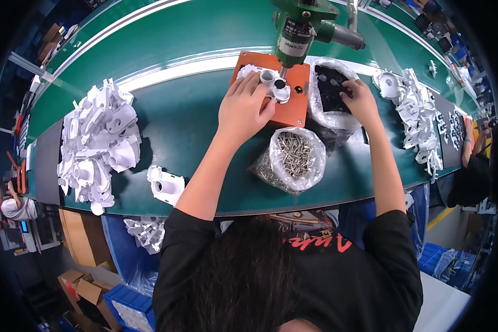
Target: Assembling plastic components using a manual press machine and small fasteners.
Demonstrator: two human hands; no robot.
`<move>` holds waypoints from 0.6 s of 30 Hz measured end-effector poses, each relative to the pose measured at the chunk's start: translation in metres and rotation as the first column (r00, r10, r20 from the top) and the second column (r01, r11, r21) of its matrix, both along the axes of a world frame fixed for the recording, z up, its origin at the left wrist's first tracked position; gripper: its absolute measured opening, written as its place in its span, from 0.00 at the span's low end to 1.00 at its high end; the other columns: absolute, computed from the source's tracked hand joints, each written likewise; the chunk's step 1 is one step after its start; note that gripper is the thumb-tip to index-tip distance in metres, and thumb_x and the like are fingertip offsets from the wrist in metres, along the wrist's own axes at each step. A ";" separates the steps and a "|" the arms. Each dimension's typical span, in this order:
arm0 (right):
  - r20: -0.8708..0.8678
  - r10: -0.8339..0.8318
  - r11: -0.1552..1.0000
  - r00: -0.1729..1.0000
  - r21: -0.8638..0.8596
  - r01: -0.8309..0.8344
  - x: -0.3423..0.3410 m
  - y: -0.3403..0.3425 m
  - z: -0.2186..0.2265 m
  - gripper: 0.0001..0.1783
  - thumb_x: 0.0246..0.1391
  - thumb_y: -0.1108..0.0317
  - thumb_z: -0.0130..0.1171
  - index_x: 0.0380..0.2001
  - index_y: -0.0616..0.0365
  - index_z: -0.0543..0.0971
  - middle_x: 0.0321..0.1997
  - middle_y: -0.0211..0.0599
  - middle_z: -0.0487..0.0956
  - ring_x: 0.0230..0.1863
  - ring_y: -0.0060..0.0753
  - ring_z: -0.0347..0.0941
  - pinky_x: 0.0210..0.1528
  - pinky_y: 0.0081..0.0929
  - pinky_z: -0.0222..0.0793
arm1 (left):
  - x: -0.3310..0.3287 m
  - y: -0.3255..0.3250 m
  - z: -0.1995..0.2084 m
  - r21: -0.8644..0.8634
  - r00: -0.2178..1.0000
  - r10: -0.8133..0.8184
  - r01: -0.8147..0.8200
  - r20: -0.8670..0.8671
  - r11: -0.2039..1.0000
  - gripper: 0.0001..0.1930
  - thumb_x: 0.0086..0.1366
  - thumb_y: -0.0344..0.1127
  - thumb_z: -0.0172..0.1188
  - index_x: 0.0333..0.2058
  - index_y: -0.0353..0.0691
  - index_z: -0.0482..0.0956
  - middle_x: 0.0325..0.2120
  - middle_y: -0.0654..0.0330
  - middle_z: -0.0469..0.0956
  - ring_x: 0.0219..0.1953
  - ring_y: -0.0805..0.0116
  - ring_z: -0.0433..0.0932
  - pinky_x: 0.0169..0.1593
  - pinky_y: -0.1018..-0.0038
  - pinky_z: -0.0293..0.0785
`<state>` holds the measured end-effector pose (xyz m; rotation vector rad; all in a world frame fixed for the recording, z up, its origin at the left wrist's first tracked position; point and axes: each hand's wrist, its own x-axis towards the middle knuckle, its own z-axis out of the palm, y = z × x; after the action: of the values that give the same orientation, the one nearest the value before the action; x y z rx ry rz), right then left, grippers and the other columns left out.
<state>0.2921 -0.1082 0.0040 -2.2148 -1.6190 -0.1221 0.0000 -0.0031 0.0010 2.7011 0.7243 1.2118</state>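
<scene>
My left hand (243, 108) lies over a white plastic housing (268, 77) on an orange fixture block (289, 115), its fingers and thumb gripping the near left side. A round black piece (280, 84) sits in the housing, under the spindle of a green press-like machine (294, 34). At the mouth of a clear plastic bag (344, 119), my right hand (362, 104) bends its fingers over small black parts (329, 88). Whatever is between those fingertips is too small to make out. Another clear bag (275, 152), full of metal screws (296, 154), stands just in front of the block.
White plastic housings form a large pile (102, 138) on the left and a second pile (412, 113) on the right. One loose housing (166, 186) lies near the front edge of the green tabletop (182, 119). Other people work at both far sides.
</scene>
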 end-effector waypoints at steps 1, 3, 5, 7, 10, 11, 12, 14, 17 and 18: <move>-0.007 -0.022 1.000 1.000 -0.011 0.022 -0.004 -0.003 0.000 0.14 0.47 0.68 0.61 0.39 0.59 0.78 0.38 0.43 0.76 0.40 0.42 0.74 0.43 0.33 0.70 | 0.000 -0.001 -0.001 0.009 1.000 0.008 -0.008 0.009 1.000 0.13 0.52 0.37 0.61 0.34 0.37 0.74 0.44 0.50 0.75 0.50 0.51 0.73 0.56 0.62 0.67; -0.017 -0.006 0.997 1.000 0.074 0.007 -0.011 -0.004 0.003 0.13 0.47 0.69 0.61 0.38 0.60 0.78 0.37 0.42 0.76 0.39 0.41 0.74 0.42 0.32 0.70 | 0.000 -0.001 0.000 -0.001 1.000 0.005 -0.005 0.001 1.000 0.13 0.52 0.37 0.61 0.34 0.37 0.75 0.45 0.50 0.75 0.50 0.51 0.73 0.56 0.62 0.67; -0.028 0.006 0.987 1.000 0.158 -0.001 -0.022 -0.009 0.012 0.12 0.47 0.70 0.61 0.37 0.60 0.78 0.36 0.42 0.75 0.37 0.40 0.74 0.41 0.31 0.69 | 0.000 0.000 0.001 -0.010 1.000 -0.004 0.004 -0.009 1.000 0.13 0.53 0.37 0.61 0.35 0.37 0.75 0.45 0.50 0.75 0.50 0.51 0.73 0.56 0.62 0.67; -0.392 0.245 0.969 0.887 0.141 -0.205 -0.056 -0.016 0.041 0.10 0.46 0.72 0.61 0.34 0.62 0.79 0.34 0.41 0.75 0.34 0.38 0.73 0.38 0.30 0.68 | -0.003 0.000 -0.001 0.015 1.000 0.009 -0.009 -0.017 1.000 0.13 0.53 0.38 0.61 0.35 0.37 0.75 0.45 0.50 0.75 0.50 0.51 0.73 0.55 0.62 0.67; -0.255 0.619 0.783 0.742 0.137 -0.606 -0.093 -0.031 0.049 0.11 0.40 0.75 0.63 0.31 0.62 0.79 0.30 0.39 0.74 0.32 0.38 0.71 0.37 0.31 0.68 | -0.003 0.001 -0.001 0.024 1.000 0.023 -0.023 -0.010 0.999 0.14 0.53 0.38 0.61 0.36 0.37 0.75 0.45 0.50 0.75 0.50 0.52 0.73 0.55 0.62 0.68; -0.256 0.627 0.769 0.736 0.052 -0.637 -0.105 -0.037 0.048 0.11 0.39 0.74 0.63 0.31 0.62 0.78 0.29 0.39 0.74 0.33 0.39 0.72 0.37 0.32 0.69 | -0.003 0.002 -0.001 0.024 1.000 0.024 -0.024 -0.009 0.999 0.14 0.53 0.38 0.61 0.36 0.37 0.75 0.45 0.50 0.75 0.50 0.52 0.73 0.55 0.62 0.68; -0.258 0.636 0.746 0.727 -0.034 -0.665 -0.117 -0.042 0.045 0.12 0.38 0.73 0.63 0.31 0.61 0.78 0.28 0.39 0.73 0.34 0.41 0.72 0.37 0.33 0.69 | -0.004 0.002 -0.002 0.018 1.000 0.023 -0.022 -0.010 1.000 0.14 0.53 0.38 0.61 0.35 0.37 0.75 0.45 0.50 0.75 0.50 0.51 0.73 0.55 0.62 0.68; -0.200 0.632 0.763 0.749 -0.011 -0.646 -0.127 -0.047 0.042 0.12 0.39 0.71 0.63 0.31 0.61 0.78 0.28 0.39 0.74 0.36 0.43 0.72 0.38 0.35 0.70 | -0.001 0.001 0.000 0.015 1.000 0.011 -0.010 -0.008 1.000 0.14 0.53 0.38 0.61 0.35 0.37 0.75 0.45 0.50 0.75 0.50 0.51 0.73 0.55 0.62 0.68; -0.130 0.612 0.782 0.780 -0.048 -0.621 -0.132 -0.047 0.041 0.10 0.39 0.71 0.62 0.29 0.60 0.76 0.27 0.39 0.74 0.35 0.43 0.72 0.36 0.37 0.69 | -0.001 0.001 0.000 0.010 1.000 0.007 -0.007 -0.018 1.000 0.14 0.53 0.38 0.61 0.36 0.36 0.75 0.45 0.50 0.75 0.50 0.52 0.73 0.56 0.62 0.67; -0.120 0.606 0.788 0.787 -0.048 -0.614 -0.134 -0.047 0.041 0.09 0.40 0.72 0.61 0.28 0.60 0.75 0.27 0.39 0.74 0.34 0.43 0.72 0.36 0.37 0.69 | -0.001 0.001 -0.002 0.022 1.000 0.016 -0.016 -0.017 1.000 0.14 0.53 0.38 0.61 0.36 0.36 0.75 0.45 0.50 0.75 0.50 0.51 0.73 0.56 0.62 0.67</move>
<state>0.1582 -0.1548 0.0446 -1.5997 -2.2244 0.2399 -0.0012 -0.0022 -0.0008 2.7318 0.7401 1.2088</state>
